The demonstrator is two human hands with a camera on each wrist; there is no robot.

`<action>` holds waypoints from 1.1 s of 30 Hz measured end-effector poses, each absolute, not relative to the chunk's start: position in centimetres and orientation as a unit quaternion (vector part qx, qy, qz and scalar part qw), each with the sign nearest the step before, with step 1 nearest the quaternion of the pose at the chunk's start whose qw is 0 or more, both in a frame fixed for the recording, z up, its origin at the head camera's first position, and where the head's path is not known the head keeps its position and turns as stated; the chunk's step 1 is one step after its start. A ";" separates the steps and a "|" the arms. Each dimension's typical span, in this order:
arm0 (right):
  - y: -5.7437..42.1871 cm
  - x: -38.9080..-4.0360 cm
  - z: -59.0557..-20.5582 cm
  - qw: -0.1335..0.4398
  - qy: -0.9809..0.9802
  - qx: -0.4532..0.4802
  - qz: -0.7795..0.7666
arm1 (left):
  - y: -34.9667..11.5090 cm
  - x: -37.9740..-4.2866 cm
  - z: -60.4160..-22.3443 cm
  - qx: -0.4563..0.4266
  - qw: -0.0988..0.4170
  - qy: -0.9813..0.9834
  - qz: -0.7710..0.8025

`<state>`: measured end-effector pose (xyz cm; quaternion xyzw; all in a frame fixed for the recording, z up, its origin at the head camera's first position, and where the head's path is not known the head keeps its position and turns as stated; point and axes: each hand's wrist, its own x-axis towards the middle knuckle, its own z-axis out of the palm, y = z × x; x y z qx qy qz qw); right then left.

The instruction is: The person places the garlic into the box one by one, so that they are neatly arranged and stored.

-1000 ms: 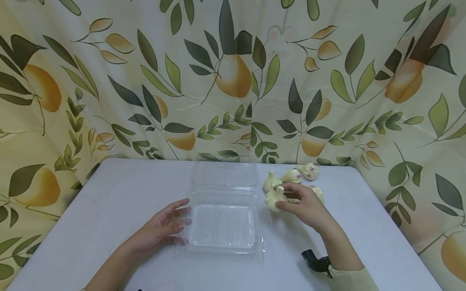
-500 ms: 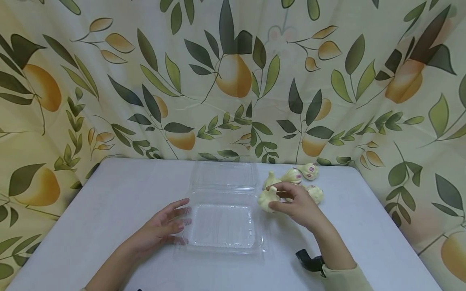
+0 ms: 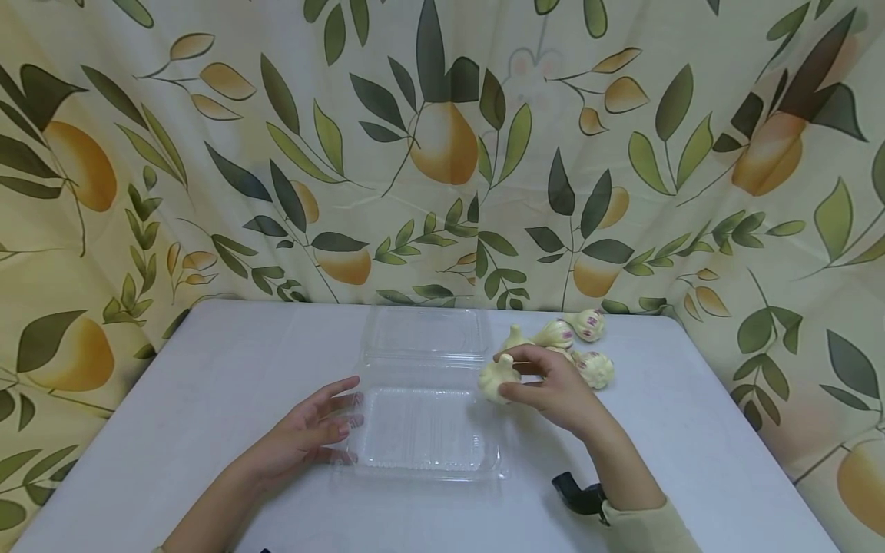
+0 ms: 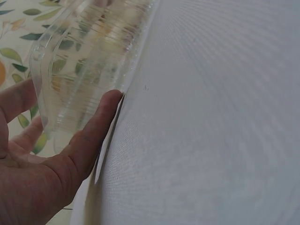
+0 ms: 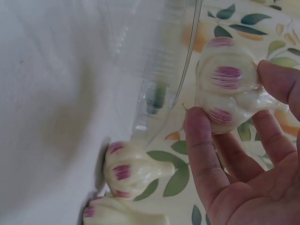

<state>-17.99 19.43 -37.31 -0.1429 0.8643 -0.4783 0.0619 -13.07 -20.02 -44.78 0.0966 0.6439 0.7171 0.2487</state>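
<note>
A clear plastic clamshell box [image 3: 423, 430] lies with its lid folded back toward the far table edge. My left hand [image 3: 311, 430] rests at the box's left side, fingers spread and fairly straight; in the left wrist view the thumb [image 4: 96, 129] lies along the clear wall. In my right hand [image 3: 553, 384] is a garlic bulb [image 3: 498, 379], pinched between thumb and fingers, right at the box's right rim. Purple streaks mark this bulb [image 5: 227, 82] in the right wrist view.
Several more garlic bulbs [image 3: 593, 370] sit behind and right of my right hand, near the far edge of the white table [image 3: 207, 399]. A black curved piece [image 3: 577, 494] shows by the right sleeve. A leaf-and-fruit patterned curtain [image 3: 442, 230] hangs behind the table.
My right hand has moved left with the garlic bulb, from beside the other bulbs to the box's right rim. The left hand and the box have stayed in place.
</note>
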 end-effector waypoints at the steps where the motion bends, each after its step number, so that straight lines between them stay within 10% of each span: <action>1: 19.3 -18.0 -37.3 0.062 0.864 -0.144 -0.479 | -20.0 -13.1 -44.8 0.097 0.249 0.644 0.717; 33: 16.1 -17.2 -37.7 0.098 0.832 -0.206 -0.505 | -20.0 -13.1 -44.8 0.099 0.248 0.641 0.719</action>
